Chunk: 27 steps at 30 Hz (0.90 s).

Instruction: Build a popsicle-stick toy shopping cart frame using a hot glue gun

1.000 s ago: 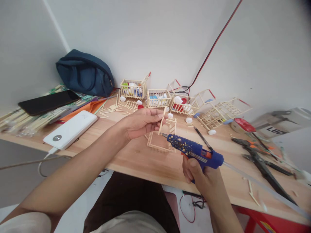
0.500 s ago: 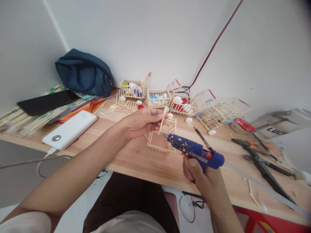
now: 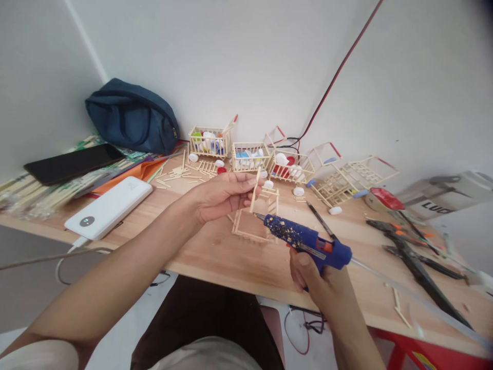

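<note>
Between thumb and fingers, my left hand [image 3: 227, 195] pinches a thin wooden stick [image 3: 254, 196], held upright over the table. My right hand [image 3: 321, 275] is wrapped round the handle of a blue glue gun [image 3: 295, 236] spotted with dried bits. The gun's metal tip points left and is at the stick's lower end; whether they touch is unclear. Below and behind the stick, an open frame of thin sticks [image 3: 252, 236] rests on the table, partly hidden by my left hand and the gun. A clear glue stick trails from the gun's rear.
Small stick carts [image 3: 250, 156] with bottle-cap wheels line the wall. Loose sticks [image 3: 179, 174], a blue bag [image 3: 131, 115], a phone [image 3: 73, 163] and a white power bank [image 3: 110, 206] lie left. Pliers [image 3: 416, 262], a pen [image 3: 321, 221] and a metal can [image 3: 442, 198] are right.
The stick and the glue gun have shifted very slightly left in view, along with the whole scene. Both hands keep their holds.
</note>
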Each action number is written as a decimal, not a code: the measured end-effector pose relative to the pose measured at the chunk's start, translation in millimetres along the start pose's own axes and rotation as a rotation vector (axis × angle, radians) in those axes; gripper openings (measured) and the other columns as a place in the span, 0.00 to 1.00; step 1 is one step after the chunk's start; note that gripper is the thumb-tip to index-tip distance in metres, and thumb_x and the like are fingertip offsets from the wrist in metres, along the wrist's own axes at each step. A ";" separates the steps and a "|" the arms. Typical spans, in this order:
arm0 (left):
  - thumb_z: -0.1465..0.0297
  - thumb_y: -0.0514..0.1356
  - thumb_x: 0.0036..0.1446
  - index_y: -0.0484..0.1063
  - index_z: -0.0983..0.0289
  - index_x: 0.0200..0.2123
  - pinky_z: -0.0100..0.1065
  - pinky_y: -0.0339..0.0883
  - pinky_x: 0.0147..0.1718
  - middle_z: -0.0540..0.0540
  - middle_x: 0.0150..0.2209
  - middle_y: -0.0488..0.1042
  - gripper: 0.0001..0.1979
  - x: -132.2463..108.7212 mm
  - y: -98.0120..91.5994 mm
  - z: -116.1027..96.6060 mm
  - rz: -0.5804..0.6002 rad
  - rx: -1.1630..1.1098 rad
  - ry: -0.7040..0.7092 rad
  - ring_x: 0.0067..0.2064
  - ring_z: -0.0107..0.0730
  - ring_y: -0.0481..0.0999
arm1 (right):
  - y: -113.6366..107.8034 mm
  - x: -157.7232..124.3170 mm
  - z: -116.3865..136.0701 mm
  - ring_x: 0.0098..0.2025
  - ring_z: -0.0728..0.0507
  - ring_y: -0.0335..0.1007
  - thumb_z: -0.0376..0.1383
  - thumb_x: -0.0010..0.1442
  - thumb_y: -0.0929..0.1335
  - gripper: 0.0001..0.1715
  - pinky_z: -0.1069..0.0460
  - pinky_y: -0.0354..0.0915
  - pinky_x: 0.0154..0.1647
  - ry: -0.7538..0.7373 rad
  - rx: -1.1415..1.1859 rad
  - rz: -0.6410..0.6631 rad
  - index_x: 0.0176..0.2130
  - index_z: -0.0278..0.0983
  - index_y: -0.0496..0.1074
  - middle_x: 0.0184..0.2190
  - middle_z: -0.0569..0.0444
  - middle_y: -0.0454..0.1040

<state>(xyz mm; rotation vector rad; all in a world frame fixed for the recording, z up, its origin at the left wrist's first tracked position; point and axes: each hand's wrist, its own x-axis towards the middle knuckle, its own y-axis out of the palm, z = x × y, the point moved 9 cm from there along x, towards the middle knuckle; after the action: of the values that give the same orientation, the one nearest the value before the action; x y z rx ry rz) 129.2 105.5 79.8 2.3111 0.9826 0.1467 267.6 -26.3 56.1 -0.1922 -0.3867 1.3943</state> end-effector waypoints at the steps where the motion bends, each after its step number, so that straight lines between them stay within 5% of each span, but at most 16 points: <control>1: 0.76 0.66 0.56 0.76 0.72 0.33 0.20 0.64 0.26 0.52 0.27 0.72 0.03 0.5 0.1 -0.6 0.007 -0.003 0.008 0.26 0.18 0.69 | -1.7 0.5 0.3 0.16 0.49 0.57 0.52 0.63 0.64 0.23 0.53 0.53 0.18 -0.011 -0.021 -0.006 0.27 0.39 0.66 0.14 0.60 0.60; 5: 0.77 0.65 0.56 0.75 0.71 0.31 0.21 0.65 0.26 0.51 0.28 0.72 0.03 0.5 -1.0 -14.0 0.000 -0.011 0.081 0.26 0.18 0.68 | -6.1 2.0 5.9 0.18 0.48 0.58 0.51 0.62 0.65 0.24 0.52 0.55 0.20 -0.079 -0.164 0.020 0.23 0.39 0.65 0.15 0.58 0.62; 10: 0.78 0.60 0.61 0.73 0.68 0.29 0.21 0.63 0.27 0.50 0.28 0.71 0.07 -11.4 -10.3 -66.5 -0.098 -0.049 0.297 0.27 0.18 0.67 | -10.6 1.6 13.9 0.17 0.48 0.57 0.52 0.61 0.66 0.25 0.53 0.53 0.18 -0.130 -0.108 0.133 0.22 0.39 0.66 0.14 0.57 0.63; 14: 0.75 0.63 0.59 0.74 0.68 0.29 0.24 0.63 0.29 0.51 0.31 0.73 0.05 -21.6 -17.9 -96.6 -0.178 0.147 0.460 0.29 0.19 0.69 | -44.0 10.2 14.4 0.16 0.49 0.55 0.58 0.62 0.62 0.28 0.53 0.50 0.17 -0.112 0.195 -0.086 0.24 0.39 0.65 0.15 0.58 0.61; 18: 0.71 0.66 0.55 0.76 0.67 0.31 0.27 0.62 0.33 0.51 0.30 0.73 0.05 -17.3 -13.1 -85.3 -0.187 0.571 0.473 0.30 0.23 0.69 | -66.3 24.4 2.3 0.16 0.52 0.51 0.64 0.57 0.63 0.32 0.54 0.46 0.16 -0.072 0.411 -0.286 0.27 0.39 0.65 0.18 0.60 0.59; 22: 0.71 0.61 0.58 0.76 0.66 0.30 0.28 0.61 0.37 0.50 0.30 0.74 0.06 -11.5 8.4 -67.6 -0.106 1.001 0.474 0.35 0.27 0.71 | -63.6 39.8 -10.9 0.16 0.52 0.52 0.63 0.58 0.64 0.31 0.55 0.47 0.17 -0.055 0.465 -0.301 0.28 0.38 0.66 0.19 0.61 0.60; 27: 0.72 0.60 0.58 0.77 0.63 0.29 0.30 0.60 0.37 0.51 0.30 0.76 0.07 -9.1 31.9 -64.7 -0.094 1.260 0.532 0.35 0.32 0.72 | -57.3 49.7 -25.4 0.16 0.52 0.54 0.63 0.58 0.64 0.31 0.55 0.47 0.15 -0.033 0.456 -0.302 0.29 0.38 0.65 0.18 0.60 0.62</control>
<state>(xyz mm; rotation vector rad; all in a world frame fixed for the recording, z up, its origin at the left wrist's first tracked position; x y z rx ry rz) 121.2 114.4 151.5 3.4308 1.8005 0.1167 336.0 14.9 60.7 0.2542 -0.1101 1.1524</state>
